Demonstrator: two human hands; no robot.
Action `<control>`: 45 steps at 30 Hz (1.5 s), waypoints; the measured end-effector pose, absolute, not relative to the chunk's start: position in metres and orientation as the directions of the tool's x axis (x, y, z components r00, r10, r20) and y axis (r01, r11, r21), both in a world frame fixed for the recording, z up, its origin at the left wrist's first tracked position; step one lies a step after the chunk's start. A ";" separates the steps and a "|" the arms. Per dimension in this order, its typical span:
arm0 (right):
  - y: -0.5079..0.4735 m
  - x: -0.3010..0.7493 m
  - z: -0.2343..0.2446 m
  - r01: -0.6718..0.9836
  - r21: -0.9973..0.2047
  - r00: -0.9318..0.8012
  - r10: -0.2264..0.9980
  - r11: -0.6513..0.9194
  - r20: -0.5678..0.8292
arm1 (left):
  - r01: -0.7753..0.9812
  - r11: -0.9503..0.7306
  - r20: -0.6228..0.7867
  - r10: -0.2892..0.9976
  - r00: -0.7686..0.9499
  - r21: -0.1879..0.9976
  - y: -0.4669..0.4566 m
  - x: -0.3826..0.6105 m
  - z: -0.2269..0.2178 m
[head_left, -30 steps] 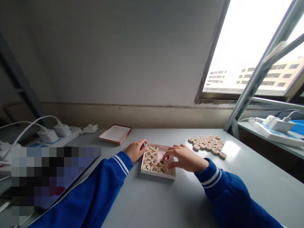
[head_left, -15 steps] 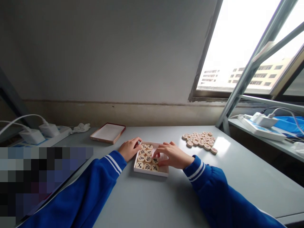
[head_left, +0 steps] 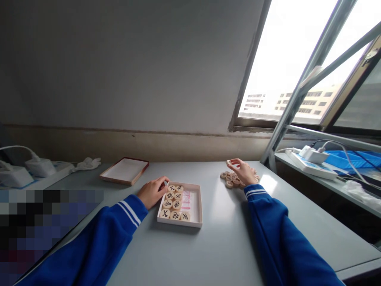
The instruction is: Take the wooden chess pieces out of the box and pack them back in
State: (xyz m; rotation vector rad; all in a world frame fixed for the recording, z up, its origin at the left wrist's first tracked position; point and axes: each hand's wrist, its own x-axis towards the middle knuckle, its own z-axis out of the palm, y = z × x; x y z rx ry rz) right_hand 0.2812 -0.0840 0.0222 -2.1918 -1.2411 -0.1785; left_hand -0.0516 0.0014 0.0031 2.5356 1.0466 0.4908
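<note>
A shallow white box holds several round wooden Chinese chess pieces with dark characters, lined up in its left and front part. Pink printed lines show on its bare floor. My left hand grips the box's far left corner with bent fingers. Farther off to the right, my right hand pinches one Chinese chess piece between thumb and fingertips. It is held just above a heap of similar pieces, which the hand partly covers.
An open box lid lies at the back left. Power strips with white chargers stand at the left and on the right-hand shelf. A metal frame post rises at the table's back right, by the window.
My right hand has gone from inside the box to the heap at the back right, carrying a piece taken from the box's third row. My left hand stays at the box corner.
</note>
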 end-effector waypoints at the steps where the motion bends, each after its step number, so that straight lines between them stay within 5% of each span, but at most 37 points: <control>1: -0.084 0.283 0.019 0.809 -0.424 0.569 0.724 -0.407 0.390 | 0.600 -0.662 0.176 0.724 0.667 0.449 0.001 -0.052 0.003; 6: -0.084 0.279 0.010 0.785 -0.223 0.619 0.718 -0.578 0.319 | 0.606 -0.644 0.153 0.734 0.662 0.467 0.001 -0.052 0.004; 12: -0.086 0.269 0.011 0.896 -0.098 0.443 0.852 -0.434 0.278 | 0.602 -0.621 0.138 0.745 0.653 0.501 0.003 -0.052 0.003; 19: -0.091 0.264 0.016 0.894 -0.028 0.433 0.843 -0.448 0.319 | 0.601 -0.636 0.167 0.742 0.650 0.485 0.003 -0.052 0.004; 24: -0.087 0.241 0.026 0.946 -0.137 0.324 0.826 -0.294 0.462 | 0.602 -0.642 0.186 0.741 0.645 0.475 0.003 -0.052 0.003; 28: -0.089 0.181 0.038 0.923 -0.251 -0.194 0.915 0.292 0.353 | 0.606 -0.643 0.191 0.743 0.641 0.467 0.002 -0.052 0.003; 30: -0.096 0.150 0.043 0.866 -0.215 -0.397 0.882 0.452 0.256 | 0.609 -0.645 0.194 0.743 0.640 0.462 0.002 -0.051 0.004; 34: -0.112 0.120 0.052 0.854 -0.200 -0.459 0.877 0.480 0.144 | 0.613 -0.648 0.201 0.744 0.637 0.452 0.000 -0.052 0.004; 40: -0.118 0.124 0.056 0.735 -0.445 -0.583 0.812 0.511 -0.030 | 0.599 -0.656 0.199 0.733 0.651 0.458 0.001 -0.052 0.004; 45: -0.116 0.121 0.049 0.698 -0.493 -0.577 0.815 0.520 0.042 | 0.595 -0.663 0.204 0.727 0.655 0.454 0.003 -0.052 0.002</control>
